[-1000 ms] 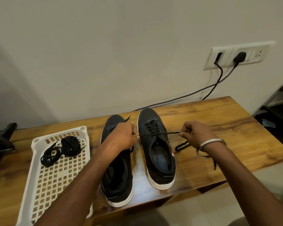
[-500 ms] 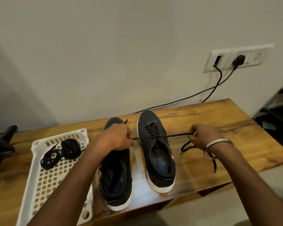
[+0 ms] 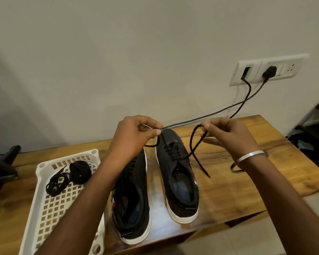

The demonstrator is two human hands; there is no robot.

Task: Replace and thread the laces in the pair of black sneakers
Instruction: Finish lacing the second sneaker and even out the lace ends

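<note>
Two black sneakers with white soles stand side by side on the wooden table, toes toward the wall. The right sneaker has a black lace threaded through its front eyelets. My left hand pinches one end of that lace above the toe. My right hand pinches the other end, raised above the table, with the loose tail hanging down beside the shoe. The left sneaker lies partly under my left forearm.
A white perforated tray at the left holds two bundled black laces. A wall socket has black cables running down behind the table. A dark object sits at the far left. A rack stands at the right edge.
Both hands have lifted from beside the shoe to above its toe, drawing the lace ends upward. The lace, pulled flat across the shoe before, now rises from the eyelets.
</note>
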